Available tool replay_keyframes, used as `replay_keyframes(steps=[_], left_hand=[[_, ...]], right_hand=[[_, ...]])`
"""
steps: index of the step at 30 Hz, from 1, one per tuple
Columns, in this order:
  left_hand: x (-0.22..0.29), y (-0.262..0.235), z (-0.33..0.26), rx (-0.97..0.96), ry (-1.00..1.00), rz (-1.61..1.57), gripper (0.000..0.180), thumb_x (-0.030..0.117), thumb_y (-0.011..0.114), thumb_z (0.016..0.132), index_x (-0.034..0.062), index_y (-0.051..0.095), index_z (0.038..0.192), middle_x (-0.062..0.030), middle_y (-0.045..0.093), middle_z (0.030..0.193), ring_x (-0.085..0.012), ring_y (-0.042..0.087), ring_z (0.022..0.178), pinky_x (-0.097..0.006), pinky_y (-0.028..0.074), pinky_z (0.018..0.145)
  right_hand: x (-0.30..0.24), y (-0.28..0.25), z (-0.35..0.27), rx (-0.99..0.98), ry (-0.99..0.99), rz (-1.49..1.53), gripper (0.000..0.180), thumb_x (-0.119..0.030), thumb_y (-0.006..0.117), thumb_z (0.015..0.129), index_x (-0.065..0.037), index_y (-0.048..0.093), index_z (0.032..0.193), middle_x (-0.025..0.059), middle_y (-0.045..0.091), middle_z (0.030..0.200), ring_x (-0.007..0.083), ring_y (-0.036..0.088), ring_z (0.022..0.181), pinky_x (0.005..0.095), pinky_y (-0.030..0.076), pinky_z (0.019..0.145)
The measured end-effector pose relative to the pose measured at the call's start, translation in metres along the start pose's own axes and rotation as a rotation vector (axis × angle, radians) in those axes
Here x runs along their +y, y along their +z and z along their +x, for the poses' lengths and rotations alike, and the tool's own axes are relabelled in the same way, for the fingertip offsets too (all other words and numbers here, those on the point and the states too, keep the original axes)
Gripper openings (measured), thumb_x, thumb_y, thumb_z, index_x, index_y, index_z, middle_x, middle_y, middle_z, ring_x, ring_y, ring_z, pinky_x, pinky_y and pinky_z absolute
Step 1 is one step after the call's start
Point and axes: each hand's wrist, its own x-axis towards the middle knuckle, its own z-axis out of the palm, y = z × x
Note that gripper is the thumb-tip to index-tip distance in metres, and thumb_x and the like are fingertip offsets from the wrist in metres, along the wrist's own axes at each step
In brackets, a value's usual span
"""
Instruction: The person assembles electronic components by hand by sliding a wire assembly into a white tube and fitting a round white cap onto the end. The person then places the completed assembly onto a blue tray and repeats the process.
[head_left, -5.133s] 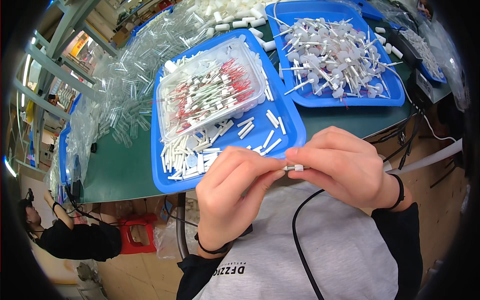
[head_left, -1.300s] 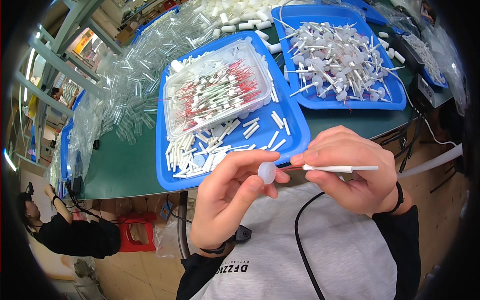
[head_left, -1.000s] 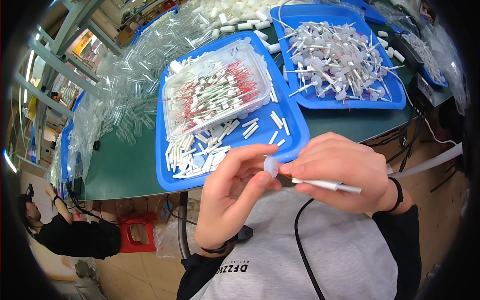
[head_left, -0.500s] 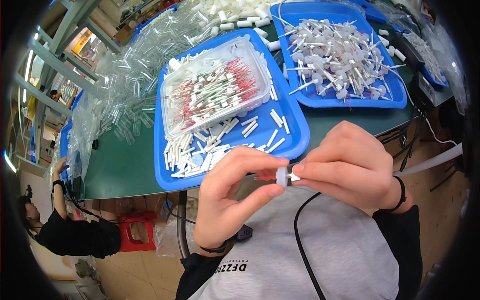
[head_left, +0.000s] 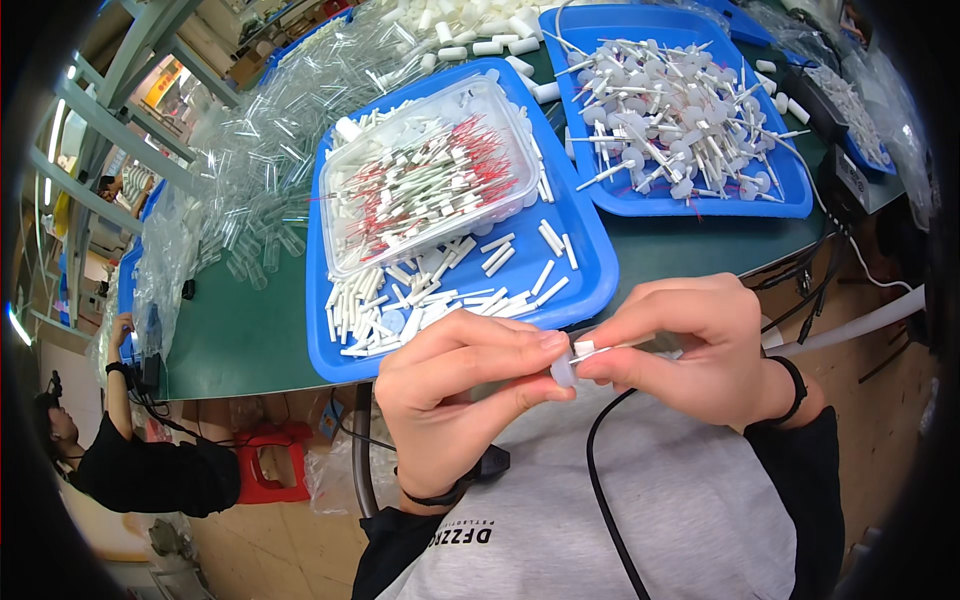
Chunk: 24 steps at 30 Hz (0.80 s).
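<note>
My left hand (head_left: 455, 385) pinches a small translucent white disc-shaped cap (head_left: 563, 371) between thumb and fingertips. Against the cap's right side, my right hand (head_left: 690, 345) grips a small white connector (head_left: 584, 348) with a thin pale stem. Both hands meet in front of my chest, just off the table's near edge. Beyond them lies a blue tray (head_left: 590, 290) scattered with short white tubes (head_left: 365, 310). On it rests a clear plastic box (head_left: 345, 262) of red-wired white connectors (head_left: 440, 185).
A second blue tray (head_left: 690, 207) at the back right holds a heap of assembled discs with white stems (head_left: 680, 120). Clear plastic tubes (head_left: 270, 170) pile up at the left of the green table (head_left: 235, 340). A person (head_left: 150, 455) sits at far left by a red stool (head_left: 290, 470).
My right hand has lowered slightly and its fingers have shifted on the connector. My left fingers have closed in around the cap, and the red wires are now hidden.
</note>
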Motion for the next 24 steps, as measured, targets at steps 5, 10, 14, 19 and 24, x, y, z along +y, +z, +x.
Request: replay_keyframes(steps=[5, 10, 14, 19, 24], left_hand=[[-0.002, -0.001, 0.001, -0.027, 0.051, 0.118, 0.033, -0.004, 0.083, 0.063, 0.0008, 0.074, 0.095, -0.0106, 0.070, 0.088, -0.0215, 0.069, 0.083, -0.029, 0.056, 0.073], [0.003, -0.005, 0.003, -0.091, 0.081, 0.184, 0.032, -0.003, 0.083, 0.063, 0.0002, 0.074, 0.094, -0.0101, 0.069, 0.087, -0.0212, 0.069, 0.081, -0.028, 0.055, 0.070], [0.007, -0.004, 0.007, -0.089, -0.049, 0.302, 0.037, 0.001, 0.083, 0.064, -0.0006, 0.072, 0.099, -0.0109, 0.069, 0.090, -0.0202, 0.067, 0.083, -0.029, 0.052, 0.073], [-0.002, -0.018, 0.011, 0.127, -0.046, 0.572, 0.027, 0.001, 0.076, 0.074, -0.0018, 0.069, 0.101, -0.0127, 0.069, 0.092, -0.0233, 0.066, 0.084, -0.031, 0.050, 0.076], [-0.006, -0.031, 0.012, 0.193, -0.195, 0.726, 0.017, 0.003, 0.067, 0.084, -0.0037, 0.068, 0.100, -0.0113, 0.068, 0.091, -0.0167, 0.063, 0.086, -0.029, 0.047, 0.081]], right_hand=[[-0.009, -0.003, 0.004, -0.073, 0.308, 0.161, 0.011, -0.007, 0.072, 0.085, 0.004, 0.071, 0.089, 0.0065, 0.068, 0.072, 0.0068, 0.061, 0.055, 0.0195, 0.047, 0.048], [-0.018, -0.012, 0.012, -0.174, 0.590, 0.334, 0.006, 0.000, 0.069, 0.085, 0.005, 0.071, 0.088, 0.0111, 0.069, 0.073, 0.0122, 0.066, 0.058, 0.0209, 0.052, 0.052], [-0.017, -0.019, 0.015, -0.136, 0.452, 0.187, 0.009, -0.005, 0.067, 0.088, 0.004, 0.069, 0.089, 0.0087, 0.068, 0.076, 0.0106, 0.065, 0.061, 0.0210, 0.052, 0.053], [0.003, -0.067, 0.025, 0.488, 0.156, -0.231, 0.017, -0.011, 0.058, 0.093, -0.001, 0.067, 0.103, 0.0075, 0.068, 0.080, 0.0086, 0.062, 0.066, 0.0206, 0.046, 0.054], [0.027, -0.106, 0.024, 0.581, -0.159, -1.358, 0.027, -0.017, 0.067, 0.088, 0.004, 0.064, 0.104, 0.0152, 0.067, 0.098, 0.0286, 0.064, 0.091, 0.0359, 0.049, 0.078]])
